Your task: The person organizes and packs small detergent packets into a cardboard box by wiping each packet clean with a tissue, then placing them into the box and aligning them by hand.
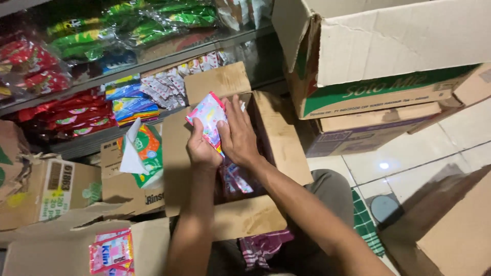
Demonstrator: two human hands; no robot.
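Left hand (202, 148) grips a stack of small pink sachets (208, 115) from below, fingers curled round the lower edge. Right hand (238, 135) lies flat against the stack's right face, fingers pointing up, pressing it toward the left hand. Stack held upright between both hands, just above an open cardboard box (271, 133). More sachets of the same kind lie inside the box, under the wrists. Left of the box, an open carton with a green and orange packet (148, 153). Behind, shelf (153, 64) stocked with red, green and blue packets. Tiled floor (409, 158) to the right.
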